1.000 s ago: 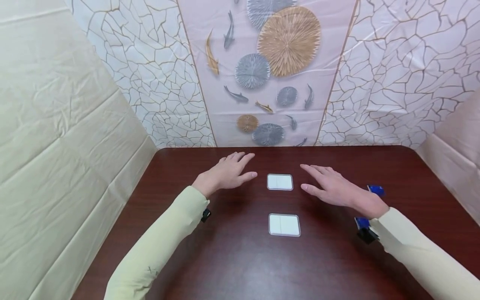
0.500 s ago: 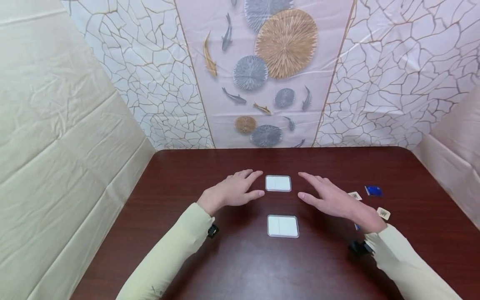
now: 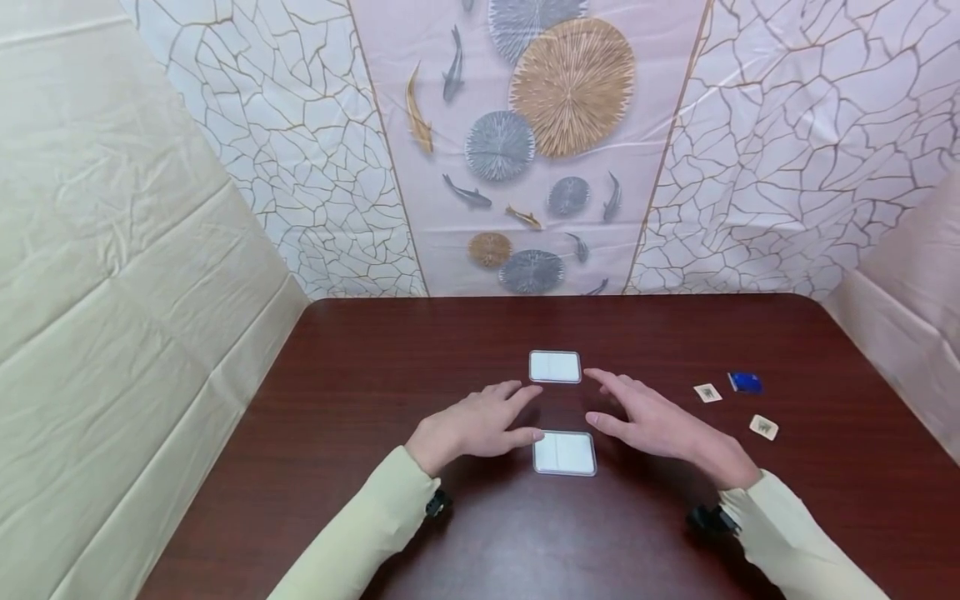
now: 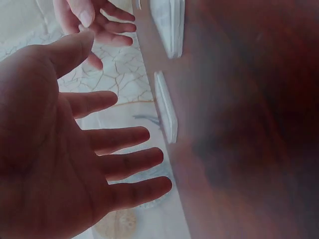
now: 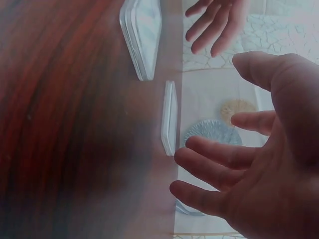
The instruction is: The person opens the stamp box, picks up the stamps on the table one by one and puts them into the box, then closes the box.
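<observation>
Two flat rectangular clear cases with white inside lie on the dark wooden table, the far case [image 3: 555, 367] behind the near case [image 3: 565, 453]. My left hand [image 3: 480, 421] hovers with spread fingers, its thumb tip overlapping the near case's left corner in the head view. On the other side my right hand [image 3: 648, 417] is held out with fingers extended, its index fingertip close to the far case's right edge. Both palms face inward, and nothing is held in either. In the left wrist view the near case [image 4: 169, 25] shows edge-on beyond the fingers.
Right of my right hand lie a small blue packet [image 3: 746, 382] and two small cream squares with dark print, one square [image 3: 707, 392] farther left, the other square [image 3: 764, 427] nearer me. A patterned cloth [image 3: 525, 150] hangs behind the table [image 3: 375, 333].
Both hands have drawn back toward me and closer together, from beside the far case to near the near case. The small squares at right have come into view from behind my right arm.
</observation>
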The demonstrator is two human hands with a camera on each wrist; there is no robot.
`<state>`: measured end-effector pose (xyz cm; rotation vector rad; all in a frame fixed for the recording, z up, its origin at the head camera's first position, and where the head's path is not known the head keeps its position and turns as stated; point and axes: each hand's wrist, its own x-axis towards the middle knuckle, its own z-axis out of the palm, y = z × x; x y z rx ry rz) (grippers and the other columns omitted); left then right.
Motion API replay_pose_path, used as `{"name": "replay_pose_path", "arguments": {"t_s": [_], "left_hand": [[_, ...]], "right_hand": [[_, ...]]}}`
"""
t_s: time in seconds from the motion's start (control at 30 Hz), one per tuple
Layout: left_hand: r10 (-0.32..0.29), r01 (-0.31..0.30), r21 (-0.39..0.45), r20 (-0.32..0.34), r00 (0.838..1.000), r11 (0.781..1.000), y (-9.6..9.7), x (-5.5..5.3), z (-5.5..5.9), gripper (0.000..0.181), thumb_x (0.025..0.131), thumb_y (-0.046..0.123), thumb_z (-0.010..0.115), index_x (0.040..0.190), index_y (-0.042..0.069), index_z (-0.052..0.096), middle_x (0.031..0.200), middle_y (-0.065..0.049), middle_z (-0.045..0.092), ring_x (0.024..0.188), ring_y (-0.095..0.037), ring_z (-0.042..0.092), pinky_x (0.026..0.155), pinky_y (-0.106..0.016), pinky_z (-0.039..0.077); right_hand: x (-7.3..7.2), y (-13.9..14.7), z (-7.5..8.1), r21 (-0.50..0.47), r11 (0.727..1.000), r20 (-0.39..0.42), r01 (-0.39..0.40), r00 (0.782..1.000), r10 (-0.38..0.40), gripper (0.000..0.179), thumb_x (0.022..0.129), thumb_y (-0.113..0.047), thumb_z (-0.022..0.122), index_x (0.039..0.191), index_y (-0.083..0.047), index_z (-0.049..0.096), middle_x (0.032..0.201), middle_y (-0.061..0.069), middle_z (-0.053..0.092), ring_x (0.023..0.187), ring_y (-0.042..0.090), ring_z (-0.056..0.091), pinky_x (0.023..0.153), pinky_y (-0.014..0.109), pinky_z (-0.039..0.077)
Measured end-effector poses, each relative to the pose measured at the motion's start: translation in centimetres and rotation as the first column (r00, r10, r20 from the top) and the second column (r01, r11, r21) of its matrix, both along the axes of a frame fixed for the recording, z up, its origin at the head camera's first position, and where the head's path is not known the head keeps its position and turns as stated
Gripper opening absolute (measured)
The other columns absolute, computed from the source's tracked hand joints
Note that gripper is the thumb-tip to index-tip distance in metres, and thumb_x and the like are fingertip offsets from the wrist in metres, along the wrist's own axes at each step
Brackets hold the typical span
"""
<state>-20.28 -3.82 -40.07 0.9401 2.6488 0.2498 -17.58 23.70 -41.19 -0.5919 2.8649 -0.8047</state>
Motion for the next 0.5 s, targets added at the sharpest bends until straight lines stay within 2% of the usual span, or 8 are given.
{"name": "replay_pose_path", "arguments": {"t_s": [0.27,0.5], "left_hand": [[-0.003,0.003,-0.005,0.021,1.0,1.0,0.2,1.0,-0.9,0.07,0.096,0.06,0.048,0.155,0.028,0.027,0.16,-0.009,0.031,0.147,-0.03,0.031,0.115,-0.052,0.033],[-0.019,0.019,-0.033,0.015,1.0,0.999,0.7,1.5,-2.0,0.07,0.095,0.057,0.052,0.154,0.027,0.028,0.159,-0.011,0.031,0.148,-0.033,0.028,0.114,-0.054,0.033]], "right_hand": [[0.6,-0.8,-0.5,0.008,1.0,0.032,-0.025,0.999,0.024,0.071,0.092,-0.051,0.063,0.148,-0.015,0.04,0.121,0.012,0.061,0.113,0.028,0.058,0.089,0.047,0.05],[0.7,-1.5,-1.1,0.037,0.997,0.048,-0.066,0.997,0.064,0.066,0.087,-0.045,0.071,0.141,-0.015,0.048,0.105,0.005,0.058,0.094,0.018,0.056,0.075,0.031,0.048]]}}
